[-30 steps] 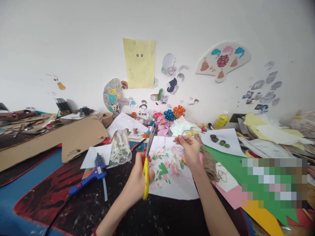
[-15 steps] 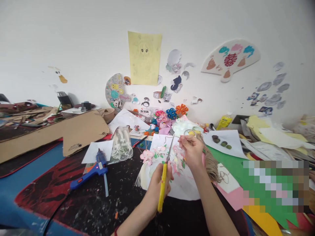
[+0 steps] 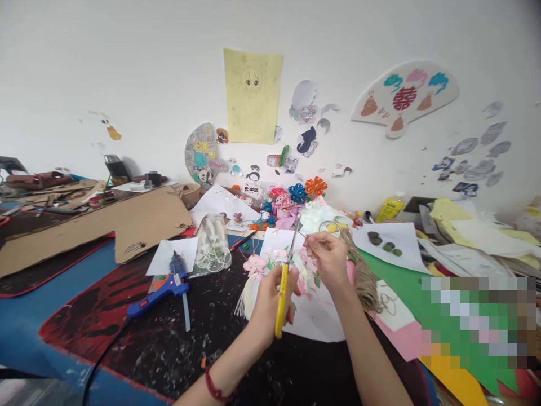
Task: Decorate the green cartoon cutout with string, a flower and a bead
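Note:
My left hand is wrapped round the yellow handles of a pair of scissors, blades pointing up and away. Close beside the blades, my right hand pinches a thin strand, whose short end reaches toward them. Beneath both hands, pink and white paper flowers with green leaves rest on a white sheet. A pale tassel and a pink flower lie at the left of the sheet. Right of my right hand is a bundle of brown twine.
A blue glue gun with a black cord lies at the left, near a plastic bag of white cord. Cardboard stretches across the back left. Green paper and a yellow bottle are at the right.
The camera view has shifted slightly, so the scene sits further right. The scissors' blades are at the strand, and more of my left wrist with its red band shows.

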`<move>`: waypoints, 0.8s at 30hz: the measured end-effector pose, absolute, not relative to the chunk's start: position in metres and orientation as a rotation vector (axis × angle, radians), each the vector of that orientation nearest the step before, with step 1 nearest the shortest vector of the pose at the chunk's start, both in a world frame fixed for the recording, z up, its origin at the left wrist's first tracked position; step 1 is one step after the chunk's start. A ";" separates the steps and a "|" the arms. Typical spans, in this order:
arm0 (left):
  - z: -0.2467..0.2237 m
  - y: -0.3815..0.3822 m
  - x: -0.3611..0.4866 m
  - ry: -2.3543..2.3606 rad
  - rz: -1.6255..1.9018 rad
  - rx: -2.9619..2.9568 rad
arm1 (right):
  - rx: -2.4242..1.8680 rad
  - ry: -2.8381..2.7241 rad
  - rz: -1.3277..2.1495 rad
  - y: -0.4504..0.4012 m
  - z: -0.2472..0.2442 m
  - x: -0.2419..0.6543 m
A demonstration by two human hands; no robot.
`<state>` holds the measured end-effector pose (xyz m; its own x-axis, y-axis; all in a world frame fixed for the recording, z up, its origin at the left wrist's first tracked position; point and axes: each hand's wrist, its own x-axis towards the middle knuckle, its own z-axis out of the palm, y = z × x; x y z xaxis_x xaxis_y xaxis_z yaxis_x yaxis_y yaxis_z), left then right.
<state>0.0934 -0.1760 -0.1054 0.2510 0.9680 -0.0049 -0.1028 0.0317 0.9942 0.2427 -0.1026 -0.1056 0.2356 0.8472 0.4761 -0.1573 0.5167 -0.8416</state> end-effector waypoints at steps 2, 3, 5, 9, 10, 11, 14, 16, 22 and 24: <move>-0.104 -0.175 0.091 0.950 1.062 1.256 | -0.761 -1.120 0.788 -0.103 -0.105 0.243; -0.105 -0.174 0.089 0.949 1.065 1.266 | -0.762 -1.118 0.789 -0.103 -0.105 0.243; -0.107 -0.171 0.088 0.951 1.066 1.284 | -0.763 -1.116 0.793 -0.103 -0.104 0.243; -0.114 -0.166 0.087 1.018 1.027 1.319 | -0.766 -1.100 0.796 -0.102 -0.105 0.243; -0.115 -0.164 0.087 1.052 1.011 1.334 | -0.767 -1.091 0.794 -0.101 -0.105 0.243; -0.115 -0.160 0.086 1.102 0.987 1.370 | -0.769 -1.081 0.791 -0.100 -0.106 0.243; -0.110 -0.136 0.080 1.324 0.866 1.589 | -0.779 -1.045 0.784 -0.096 -0.108 0.244; -0.102 -0.108 0.071 1.419 0.835 1.658 | -0.792 -1.026 0.793 -0.094 -0.109 0.246; -0.096 -0.021 0.030 1.831 0.763 1.887 | -0.871 -1.023 0.876 -0.090 -0.112 0.253; -0.105 -0.008 0.020 1.917 0.697 1.967 | -0.902 -1.026 0.903 -0.089 -0.113 0.255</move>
<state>0.0201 -0.0084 -0.1047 -0.0123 0.9916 0.1285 0.8426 -0.0589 0.5353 0.2551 -0.0887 -0.1128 0.2566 0.9183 0.3013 -0.1823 0.3522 -0.9180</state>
